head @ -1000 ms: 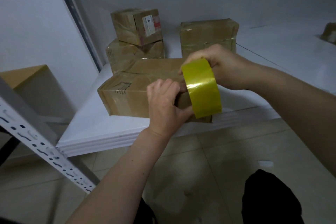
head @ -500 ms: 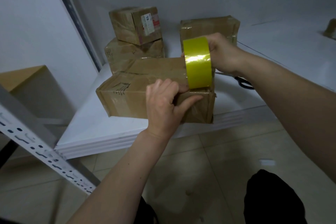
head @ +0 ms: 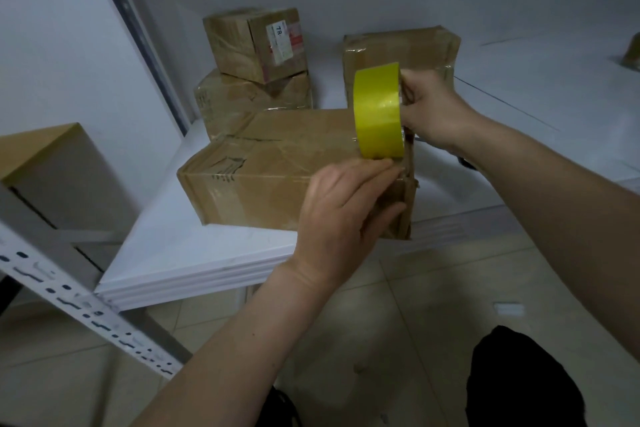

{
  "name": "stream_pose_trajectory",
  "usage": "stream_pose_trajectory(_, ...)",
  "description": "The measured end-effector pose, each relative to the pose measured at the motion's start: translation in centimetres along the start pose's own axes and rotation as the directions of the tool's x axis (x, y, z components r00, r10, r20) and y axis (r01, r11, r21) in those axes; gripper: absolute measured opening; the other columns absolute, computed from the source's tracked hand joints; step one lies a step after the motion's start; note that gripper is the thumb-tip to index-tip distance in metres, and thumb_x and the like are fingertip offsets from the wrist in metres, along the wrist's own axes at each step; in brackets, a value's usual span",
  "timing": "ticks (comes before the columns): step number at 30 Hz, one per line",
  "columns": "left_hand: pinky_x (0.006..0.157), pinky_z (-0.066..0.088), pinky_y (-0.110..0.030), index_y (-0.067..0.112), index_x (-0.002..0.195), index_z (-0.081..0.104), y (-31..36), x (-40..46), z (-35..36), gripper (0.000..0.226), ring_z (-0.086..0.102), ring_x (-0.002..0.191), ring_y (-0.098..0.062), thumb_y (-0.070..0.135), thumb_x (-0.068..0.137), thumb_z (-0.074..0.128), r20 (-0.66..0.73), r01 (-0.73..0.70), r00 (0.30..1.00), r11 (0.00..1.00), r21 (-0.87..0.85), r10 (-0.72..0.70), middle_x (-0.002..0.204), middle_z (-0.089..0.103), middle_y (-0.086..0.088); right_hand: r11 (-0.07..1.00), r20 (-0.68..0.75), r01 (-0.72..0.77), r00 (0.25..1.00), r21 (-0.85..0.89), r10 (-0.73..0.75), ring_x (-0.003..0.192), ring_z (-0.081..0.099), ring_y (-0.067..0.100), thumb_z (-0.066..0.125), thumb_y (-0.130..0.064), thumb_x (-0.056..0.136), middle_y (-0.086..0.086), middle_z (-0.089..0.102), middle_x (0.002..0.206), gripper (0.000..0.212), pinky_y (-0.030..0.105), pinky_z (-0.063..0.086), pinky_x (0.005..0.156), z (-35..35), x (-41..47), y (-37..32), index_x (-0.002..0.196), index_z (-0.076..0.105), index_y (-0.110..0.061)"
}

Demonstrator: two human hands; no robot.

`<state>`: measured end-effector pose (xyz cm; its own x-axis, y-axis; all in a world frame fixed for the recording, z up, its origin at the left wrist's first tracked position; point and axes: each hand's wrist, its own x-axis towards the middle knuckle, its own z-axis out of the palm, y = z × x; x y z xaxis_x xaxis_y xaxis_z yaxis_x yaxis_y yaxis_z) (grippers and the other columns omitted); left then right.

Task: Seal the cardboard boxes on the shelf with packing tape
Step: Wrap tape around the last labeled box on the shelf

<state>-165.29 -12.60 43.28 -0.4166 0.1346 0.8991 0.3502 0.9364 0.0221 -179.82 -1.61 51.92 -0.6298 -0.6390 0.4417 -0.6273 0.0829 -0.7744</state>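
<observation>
- Head view: right hand gripped the yellow tape roll above the near cardboard box on the white shelf.
- Left hand, fingers straight, pressed the box's near right corner.

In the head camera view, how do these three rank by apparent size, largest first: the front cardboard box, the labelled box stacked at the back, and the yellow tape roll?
1. Front cardboard box, clearly the largest.
2. Labelled box stacked at the back; being farther away, it may look smaller than it is.
3. Yellow tape roll, smallest, though nearer the camera.
</observation>
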Motion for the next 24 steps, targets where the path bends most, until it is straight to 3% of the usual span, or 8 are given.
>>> stream_pose_trajectory(3,0.081,0.038,-0.030,0.008,0.110,0.073,0.5,0.0,0.2,0.026,0.056,0.092,-0.020,0.026,0.093,0.065,0.017,0.042,0.999,0.999,0.028,-0.043,0.109,0.070,-0.004,1.000,-0.028,-0.021,0.999,0.019,0.021,0.061,0.059,-0.008,0.064,-0.004,0.088,-0.022,0.064,0.060,0.026,0.015,0.048,0.060,0.3,-0.2,0.7,0.076,0.058,-0.026)
stream_pose_trajectory(6,0.074,0.034,-0.031,0.010,0.104,0.075,0.6,0.2,0.3,0.020,0.053,0.082,-0.021,0.023,0.093,0.064,0.025,0.078,0.997,0.996,0.037,-0.079,0.097,0.069,-0.002,0.999,-0.076,-0.008,0.997,0.051,0.012,0.057,0.058,-0.002,0.066,-0.007,0.088,-0.009,0.066,0.062,0.013,0.018,0.047,0.055,0.8,-0.6,1.4,0.076,0.062,-0.005)
stream_pose_trajectory(8,0.073,0.033,-0.031,0.012,0.101,0.075,0.7,0.4,0.2,0.018,0.051,0.082,-0.020,0.023,0.092,0.064,0.034,0.101,0.994,0.994,0.026,-0.102,0.093,0.068,-0.001,0.998,-0.126,0.024,0.992,0.063,-0.016,0.063,0.061,0.002,0.066,-0.007,0.088,0.007,0.068,0.074,0.018,0.022,0.049,0.057,1.0,-0.9,1.3,0.090,0.063,0.011)
stream_pose_trajectory(12,0.074,0.027,-0.027,0.014,0.098,0.074,1.1,0.5,-0.1,0.016,0.046,0.083,-0.017,0.024,0.090,0.066,0.041,0.126,0.991,0.992,0.027,-0.127,0.090,0.064,0.001,0.997,-0.180,0.035,0.984,0.073,-0.021,0.055,0.058,-0.010,0.060,0.001,0.090,-0.020,0.065,0.060,0.014,0.008,0.040,0.050,0.8,-0.8,0.7,0.103,0.066,0.002)
stream_pose_trajectory(16,0.074,0.023,-0.026,0.014,0.095,0.073,1.6,0.4,-0.2,0.014,0.041,0.080,-0.016,0.023,0.089,0.065,0.037,0.142,0.989,0.988,0.060,-0.145,0.083,0.058,0.001,0.992,-0.219,-0.032,0.974,0.123,0.058,0.055,0.060,-0.008,0.059,-0.001,0.091,-0.021,0.065,0.058,0.014,0.010,0.042,0.048,0.9,-0.3,0.6,0.103,0.066,-0.001)
stream_pose_trajectory(19,0.069,0.031,-0.030,0.010,0.094,0.072,1.4,1.3,-0.2,0.014,0.043,0.079,-0.019,0.019,0.090,0.063,0.053,0.099,0.993,0.994,0.048,-0.102,0.084,0.058,-0.003,0.983,-0.219,-0.082,0.969,0.162,0.117,0.050,0.059,-0.006,0.059,-0.001,0.091,-0.018,0.064,0.055,0.011,0.012,0.042,0.046,0.7,-0.2,0.7,0.099,0.067,-0.001)
stream_pose_trajectory(22,0.086,0.044,-0.039,0.000,0.106,0.071,2.5,1.1,0.7,0.025,0.058,0.096,-0.028,0.014,0.089,0.061,0.111,0.042,0.993,0.999,-0.026,-0.039,0.104,0.067,-0.013,0.973,-0.252,-0.114,0.954,0.202,0.164,0.048,0.058,-0.004,0.060,-0.004,0.090,-0.013,0.064,0.053,0.011,0.015,0.042,0.047,0.7,0.0,1.3,0.097,0.067,0.002)
stream_pose_trajectory(24,0.104,0.040,-0.038,-0.002,0.115,0.068,3.5,0.5,1.3,0.037,0.060,0.113,-0.028,0.022,0.087,0.062,0.145,0.036,0.989,0.999,-0.016,-0.034,0.118,0.067,-0.014,0.979,-0.255,-0.112,0.955,0.168,0.153,0.048,0.057,-0.005,0.061,-0.005,0.090,-0.012,0.063,0.054,0.012,0.014,0.041,0.046,1.0,0.2,1.4,0.095,0.066,0.005)
